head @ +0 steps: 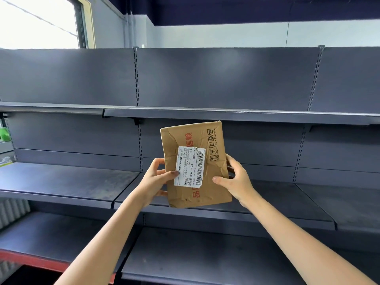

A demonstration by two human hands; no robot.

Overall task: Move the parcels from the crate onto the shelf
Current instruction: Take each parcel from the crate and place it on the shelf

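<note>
A crumpled brown cardboard parcel (207,140) with red print and a white barcode label is held upright in front of the dark metal shelf (287,200), its lower edge over the middle board's front. My left hand (156,177) grips the parcel's left edge, thumb on the label. My right hand (236,179) holds the right edge, thumb on the front face. The crate is out of view.
The shelving has an upper board (226,113), a middle board and a lower board (195,258), all bare. A window (37,23) is at the top left. Green and white items (4,138) sit at the far left edge.
</note>
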